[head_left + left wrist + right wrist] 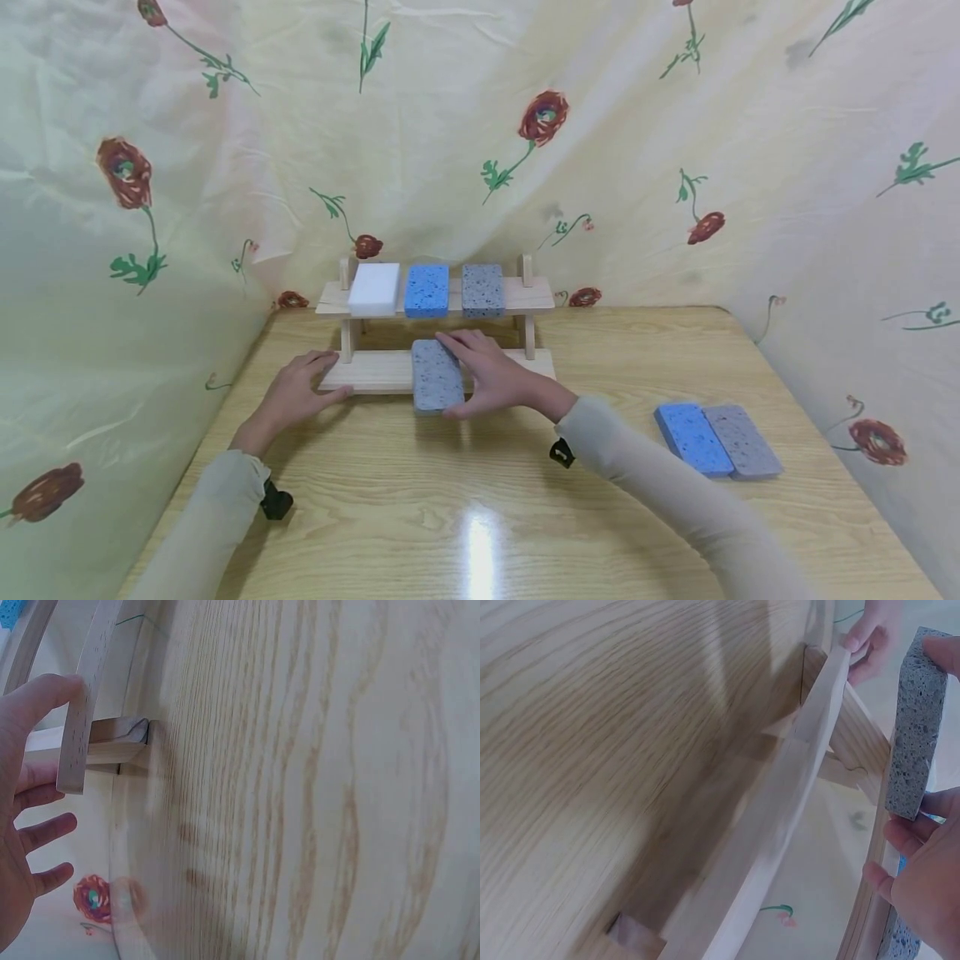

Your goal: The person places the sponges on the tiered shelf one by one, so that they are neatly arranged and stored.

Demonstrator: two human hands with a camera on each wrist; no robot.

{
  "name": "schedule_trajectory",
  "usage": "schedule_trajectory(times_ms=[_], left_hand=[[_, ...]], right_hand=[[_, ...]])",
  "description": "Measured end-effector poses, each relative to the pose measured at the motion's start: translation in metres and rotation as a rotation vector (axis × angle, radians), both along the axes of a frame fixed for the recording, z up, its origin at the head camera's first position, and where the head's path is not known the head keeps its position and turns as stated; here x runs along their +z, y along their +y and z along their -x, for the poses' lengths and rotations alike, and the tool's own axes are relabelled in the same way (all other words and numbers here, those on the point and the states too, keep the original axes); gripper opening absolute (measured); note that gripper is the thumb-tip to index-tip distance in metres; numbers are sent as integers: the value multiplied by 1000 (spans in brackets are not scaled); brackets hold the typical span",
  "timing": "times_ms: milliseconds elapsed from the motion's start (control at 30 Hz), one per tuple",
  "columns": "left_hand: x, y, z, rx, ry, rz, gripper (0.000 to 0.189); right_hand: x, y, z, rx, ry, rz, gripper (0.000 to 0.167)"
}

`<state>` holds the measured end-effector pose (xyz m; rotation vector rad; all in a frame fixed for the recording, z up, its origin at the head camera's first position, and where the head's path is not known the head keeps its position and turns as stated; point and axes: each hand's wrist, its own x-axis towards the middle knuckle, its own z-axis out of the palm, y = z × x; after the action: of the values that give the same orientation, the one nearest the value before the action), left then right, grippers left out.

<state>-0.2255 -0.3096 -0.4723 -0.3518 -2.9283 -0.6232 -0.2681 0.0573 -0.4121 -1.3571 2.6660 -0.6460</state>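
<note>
A small two-tier wooden rack (375, 382) stands at the back of the table. My left hand (303, 387) pinches the left end of its lower board (79, 742), the thumb on the front edge and fingers behind. In my right hand (495, 375) is a grey speckled sponge (437, 375), gripped between thumb and fingers. In the head view it appears in front of the lower board. The right wrist view shows this sponge (916, 724) apart from the lower board. On the upper board rest a white sponge (374, 287), a blue sponge (427, 291) and a dark grey sponge (482, 290).
Flat on the table at the right lie a blue sponge (693, 439) and a grey sponge (742, 442), side by side. Flowered cloth (450, 125) hangs behind and at both sides of the wood-grain table (390, 517).
</note>
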Motion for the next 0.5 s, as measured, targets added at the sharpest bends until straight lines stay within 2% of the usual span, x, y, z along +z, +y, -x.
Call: schedule_trajectory(times_ms=[500], left_hand=[[-1, 0, 2, -6, 10, -4, 77]], right_hand=[[-4, -28, 5, -5, -22, -14, 122]])
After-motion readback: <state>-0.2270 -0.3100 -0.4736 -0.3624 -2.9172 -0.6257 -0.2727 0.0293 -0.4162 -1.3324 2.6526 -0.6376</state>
